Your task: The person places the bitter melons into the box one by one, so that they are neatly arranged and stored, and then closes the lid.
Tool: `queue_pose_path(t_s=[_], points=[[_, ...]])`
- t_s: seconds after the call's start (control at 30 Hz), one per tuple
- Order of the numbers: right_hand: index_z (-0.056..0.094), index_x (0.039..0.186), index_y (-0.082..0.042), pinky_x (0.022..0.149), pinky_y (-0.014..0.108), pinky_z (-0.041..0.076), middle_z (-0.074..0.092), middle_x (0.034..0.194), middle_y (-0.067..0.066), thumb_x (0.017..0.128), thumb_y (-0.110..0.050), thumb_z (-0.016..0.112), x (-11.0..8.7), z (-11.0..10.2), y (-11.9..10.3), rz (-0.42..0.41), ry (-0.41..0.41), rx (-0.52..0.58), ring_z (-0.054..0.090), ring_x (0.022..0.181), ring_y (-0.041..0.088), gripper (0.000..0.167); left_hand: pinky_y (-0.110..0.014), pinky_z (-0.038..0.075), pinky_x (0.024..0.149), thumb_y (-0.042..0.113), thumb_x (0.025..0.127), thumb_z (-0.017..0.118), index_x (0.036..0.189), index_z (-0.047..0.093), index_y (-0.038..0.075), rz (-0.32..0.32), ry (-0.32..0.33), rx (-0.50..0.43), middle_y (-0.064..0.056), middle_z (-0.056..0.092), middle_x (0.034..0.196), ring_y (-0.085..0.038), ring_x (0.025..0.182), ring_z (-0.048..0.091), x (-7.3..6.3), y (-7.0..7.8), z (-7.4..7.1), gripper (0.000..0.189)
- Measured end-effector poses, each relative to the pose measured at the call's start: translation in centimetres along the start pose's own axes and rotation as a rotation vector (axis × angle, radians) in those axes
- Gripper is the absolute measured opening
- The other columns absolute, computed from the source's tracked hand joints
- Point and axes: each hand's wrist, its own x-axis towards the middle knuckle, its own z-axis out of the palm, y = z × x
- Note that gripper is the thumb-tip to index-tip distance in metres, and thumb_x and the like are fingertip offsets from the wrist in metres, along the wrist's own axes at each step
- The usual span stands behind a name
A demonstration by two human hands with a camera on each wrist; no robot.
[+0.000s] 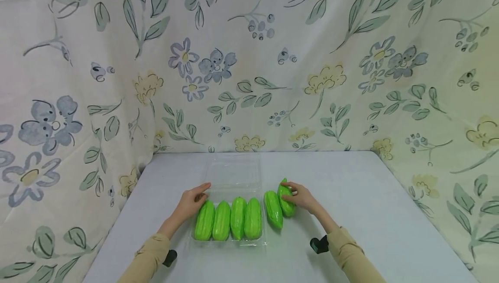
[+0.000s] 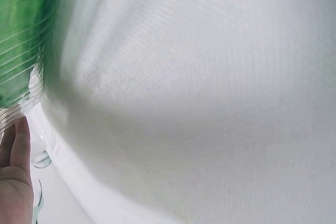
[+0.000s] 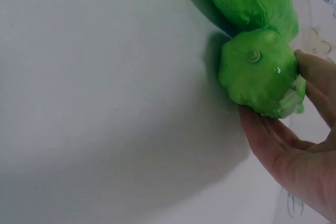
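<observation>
Beneath the fingers (image 1: pixel 202 186) spreads a white tabletop (image 1: pixel 343 187), its straight far edge (image 1: pixel 312 152) well beyond them. Past that edge a pale cloth (image 1: pixel 249 114) hangs like a wall and wraps round to the left and right of the fingers, printed with blue flowers (image 1: pixel 217 65), yellow blossoms (image 1: pixel 326 79) and green leaves (image 1: pixel 161 0), and tinged yellower off to their right. The light is soft, laying blurred shadows (image 3: pixel 173 140) on the tabletop under and beside the fingers.

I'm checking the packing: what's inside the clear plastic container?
Four green, ridged vegetables lie side by side in the clear plastic container. They cover the floor directly beneath them, so that part can't be seen.
</observation>
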Motion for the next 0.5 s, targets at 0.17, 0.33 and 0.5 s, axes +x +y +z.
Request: queue_pose_path(t_s=[0.17, 0.33, 0.5], points=[[0.055, 0.132, -0.009, 0.081, 0.044, 0.053, 0.052, 0.132, 0.025, 0.088, -0.024, 0.068, -0.4, 0.1, 0.2, 0.035, 0.044, 0.024, 0.051, 0.117, 0.043, 0.048, -0.020, 0.047, 0.063, -0.001, 0.087, 0.064, 0.126, 0.060, 0.000, 0.002, -0.002, 0.010, -0.017, 0.061, 0.128, -0.002, 0.070, 0.051, -0.1, -0.1, 0.2, 0.039], [0.052, 0.135, -0.008, 0.080, 0.042, 0.053, 0.050, 0.132, 0.028, 0.089, -0.023, 0.066, -0.5, -0.7, 0.2, 0.049, 0.078, 0.085, 0.049, 0.119, 0.043, 0.050, -0.021, 0.048, 0.066, 0.000, 0.087, 0.064, 0.126, 0.060, 0.001, -0.012, -0.008, 0.018, -0.016, 0.060, 0.129, -0.005, 0.075, 0.054, -0.1, -0.1, 0.1, 0.039], [0.048, 0.138, -0.009, 0.077, 0.038, 0.055, 0.047, 0.132, 0.032, 0.091, -0.022, 0.064, -0.5, -1.6, 0.0, 0.079, 0.070, 0.186, 0.052, 0.115, 0.041, 0.052, -0.020, 0.047, 0.064, 0.000, 0.088, 0.064, 0.127, 0.060, 0.002, -0.019, -0.013, 0.020, -0.016, 0.060, 0.129, -0.004, 0.073, 0.053, 0.0, -0.1, 0.1, 0.039]])
